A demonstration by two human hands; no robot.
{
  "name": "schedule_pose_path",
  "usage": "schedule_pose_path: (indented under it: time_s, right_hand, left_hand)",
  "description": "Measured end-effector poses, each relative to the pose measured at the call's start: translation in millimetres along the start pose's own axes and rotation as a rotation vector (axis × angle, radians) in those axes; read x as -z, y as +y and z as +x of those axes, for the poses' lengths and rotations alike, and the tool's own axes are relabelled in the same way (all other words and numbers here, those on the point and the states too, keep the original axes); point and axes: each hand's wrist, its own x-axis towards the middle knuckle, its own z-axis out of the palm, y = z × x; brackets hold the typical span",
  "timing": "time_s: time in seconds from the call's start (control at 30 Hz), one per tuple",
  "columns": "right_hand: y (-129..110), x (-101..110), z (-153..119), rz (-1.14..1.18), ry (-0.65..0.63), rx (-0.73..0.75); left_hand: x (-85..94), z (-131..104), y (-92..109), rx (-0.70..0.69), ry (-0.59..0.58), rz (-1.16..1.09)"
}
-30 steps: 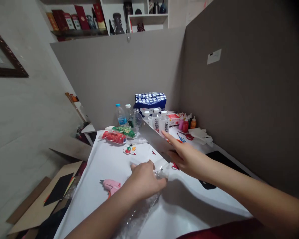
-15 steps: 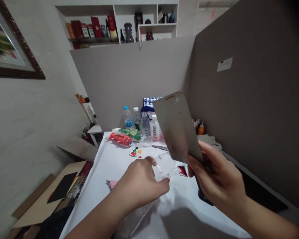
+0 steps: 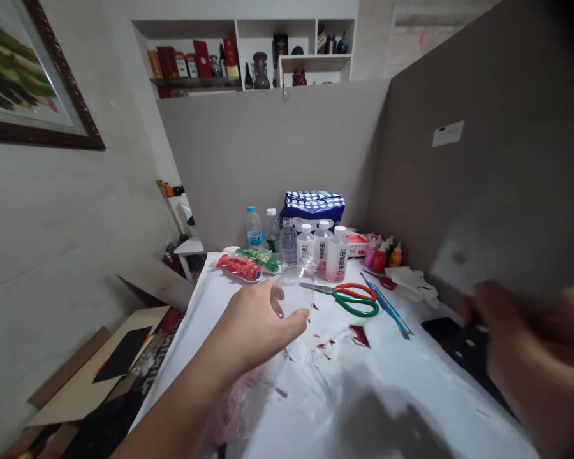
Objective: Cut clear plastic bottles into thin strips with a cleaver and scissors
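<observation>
My left hand [image 3: 263, 325] is curled around a clear plastic bottle [image 3: 299, 290], whose threaded neck points up and away. How far the bottle reaches beneath my hand is hard to tell. At the right, motion smears my right hand [image 3: 530, 357], which grips a cleaver [image 3: 456, 248]; its blurred grey blade rises above the hand and its dark riveted handle shows below. On the white-covered table [image 3: 435, 395] lie dark red scraps [image 3: 360, 336]. Something clear and pinkish [image 3: 239, 401] lies below my left forearm, its shape unclear.
Scissors with red and green handles [image 3: 356, 299] lie past the scraps, beside blue brushes [image 3: 387, 303]. Several labelled bottles [image 3: 336, 258] stand behind, near a blue package [image 3: 313, 207] and paint bottles [image 3: 380, 258]. Fish-shaped red [image 3: 239, 266] and green pieces lie left. Grey panels [image 3: 268, 146] enclose the table.
My right hand has swung the cleaver away to the right, uncovering the scissors and bottles. My left hand keeps its hold on the plastic bottle. The view has shifted slightly.
</observation>
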Motion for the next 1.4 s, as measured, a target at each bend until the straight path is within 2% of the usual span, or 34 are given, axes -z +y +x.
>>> schedule_pose_path:
  time_s: [0.03, 0.07, 0.1, 0.17, 0.23, 0.33, 0.4, 0.5, 0.57, 0.63, 0.67, 0.77, 0.83, 0.87, 1.0, 1.07, 1.2, 1.33, 1.4]
  right_hand:
    - [13, 0, -3, -0.087, -0.01, 0.036]
    - [25, -3, -7, -0.212, -0.112, 0.123]
    - [37, -7, -12, -0.339, -0.263, 0.209]
    - [58, -20, -24, -0.545, -0.535, 0.279]
    - [72, -32, -33, -0.694, -0.723, 0.286]
    - [82, -44, -36, -0.747, -0.867, 0.255]
    - [84, -47, -33, -0.708, -0.908, 0.238]
    - [76, -47, -25, -0.636, -0.923, 0.219]
    - [59, -45, -16, -0.436, -0.818, 0.156]
    - [33, -42, -6, -0.098, -0.626, 0.057]
    - [18, -41, -1, 0.049, -0.575, 0.02]
    - [-20, -37, 15, 0.279, -0.524, -0.009]
    - [-32, -36, 25, 0.264, -0.602, 0.002]
    - [-33, -36, 29, 0.236, -0.692, -0.003]
    - [-25, -35, 34, 0.194, -1.205, -0.088]
    - [-20, -35, 29, 0.202, -1.336, -0.141]
    - [-16, -32, 12, 0.284, -1.362, -0.214]
    - [-14, -26, 5, 0.467, -1.386, -0.166]
    - [-13, -24, 3, 0.485, -1.379, -0.181]
  left_hand:
    - [0.0, -1, 1, -0.01, 0.006, -0.021]
    - [-0.9, -3, 3, -0.019, 0.012, -0.041]
    - [-2.4, -5, 4, -0.027, 0.016, -0.064]
    - [-5.7, -8, 7, -0.041, 0.024, -0.122]
    - [-7.6, -11, 9, -0.067, 0.028, -0.199]
    - [-7.2, -14, 13, -0.104, 0.03, -0.319]
    - [-6.7, -15, 15, -0.118, 0.001, -0.378]
    - [-9.3, -15, 16, -0.147, -0.113, -0.415]
    - [-13.0, -15, 16, -0.18, -0.199, -0.416]
    - [-16.8, -15, 16, -0.201, -0.263, -0.389]
    - [-18.2, -15, 16, -0.206, -0.285, -0.365]
    - [-19.5, -16, 18, -0.223, -0.332, -0.284]
    - [-18.8, -17, 19, -0.244, -0.361, -0.221]
    - [-18.5, -17, 19, -0.254, -0.371, -0.18]
    - [-20.5, -21, 17, -0.315, -0.408, 0.021]
    - [-23.0, -23, 15, -0.35, -0.426, 0.106]
    - [-28.3, -24, 12, -0.366, -0.494, 0.181]
    - [-33.3, -24, 15, -0.316, -0.652, 0.135]
    - [-34.8, -25, 17, -0.314, -0.67, 0.135]
